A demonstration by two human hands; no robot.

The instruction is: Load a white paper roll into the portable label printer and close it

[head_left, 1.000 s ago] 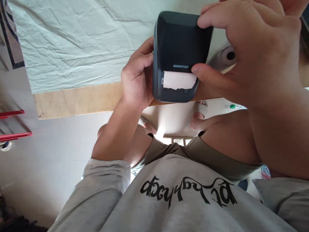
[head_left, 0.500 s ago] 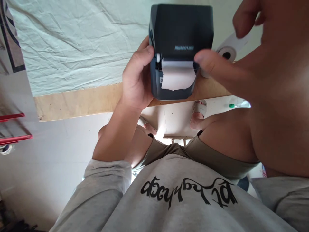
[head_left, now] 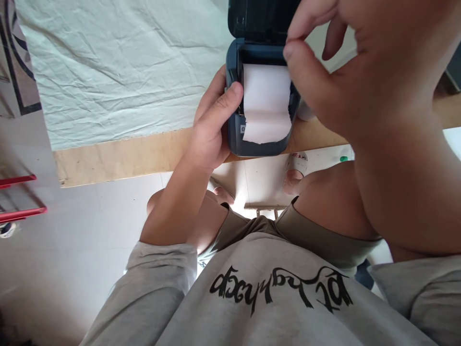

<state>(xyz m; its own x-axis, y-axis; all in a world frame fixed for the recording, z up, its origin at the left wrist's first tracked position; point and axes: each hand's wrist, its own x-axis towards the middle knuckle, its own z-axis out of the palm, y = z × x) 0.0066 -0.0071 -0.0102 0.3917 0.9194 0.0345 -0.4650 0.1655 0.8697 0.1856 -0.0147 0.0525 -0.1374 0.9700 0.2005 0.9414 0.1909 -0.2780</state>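
A dark blue label printer (head_left: pixel 259 145) is tilted toward me over the table's front edge, its black lid (head_left: pixel 257 21) swung up. Inside lies a white paper roll (head_left: pixel 266 89), whose loose torn-edged end hangs over the front. My left hand (head_left: pixel 212 120) grips the printer's left side, thumb on the rim of the opening. My right hand (head_left: pixel 324 67) has thumb and forefinger pinched at the lid's right corner, its other fingers curled. Part of another white roll (head_left: pixel 306 111) shows behind the right hand, mostly hidden.
A wrinkled pale green cloth (head_left: pixel 126 72) covers the table, with a bare wooden edge (head_left: pixel 122 156) in front. Red metal bars (head_left: pixel 23 214) stand at far left. Below the table are my legs, sandals and a green object (head_left: pixel 344 158) on the floor.
The printer's lid has gone from closed to raised, exposing the roll inside. My right hand has moved up with it, its thumb and forefinger coming together. My left thumb has shifted onto the rim.
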